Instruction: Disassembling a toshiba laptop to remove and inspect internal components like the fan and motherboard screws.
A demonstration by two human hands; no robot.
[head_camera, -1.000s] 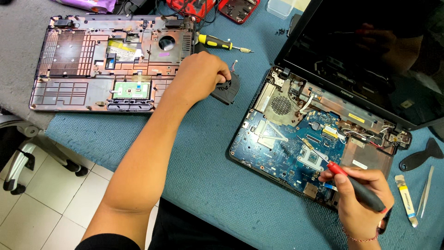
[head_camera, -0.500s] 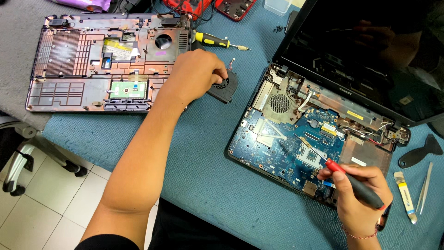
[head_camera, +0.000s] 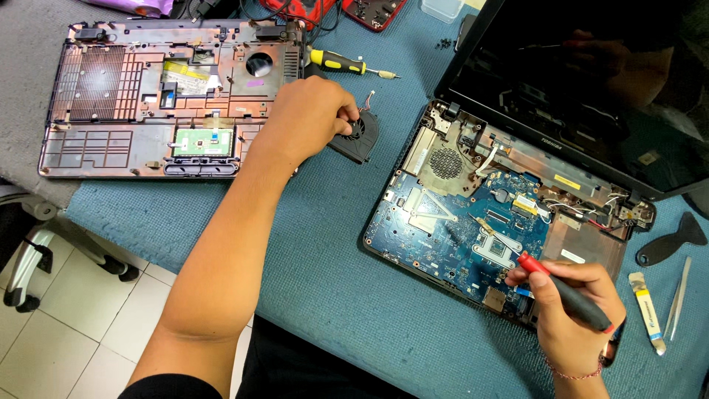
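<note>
My left hand (head_camera: 306, 118) reaches across the blue mat and grips a small black cooling fan (head_camera: 360, 137) that lies between two laptop parts. My right hand (head_camera: 576, 314) holds a black screwdriver with a red collar (head_camera: 565, 290), its tip over the front right of the blue motherboard (head_camera: 461, 233) in the opened laptop base (head_camera: 583, 240). The laptop's dark screen (head_camera: 583, 81) stands open behind it.
A removed laptop top cover (head_camera: 159, 100) lies upside down at the left. A yellow and black screwdriver (head_camera: 347, 65) lies beyond the fan. A black pry tool (head_camera: 672, 240), a spudger (head_camera: 647, 312) and tweezers (head_camera: 679, 295) lie at the right. A chair base (head_camera: 44, 244) stands below the table's left edge.
My left hand stays on the fan and my right hand stays over the board with the screwdriver. The view has shifted slightly; nothing else has moved.
</note>
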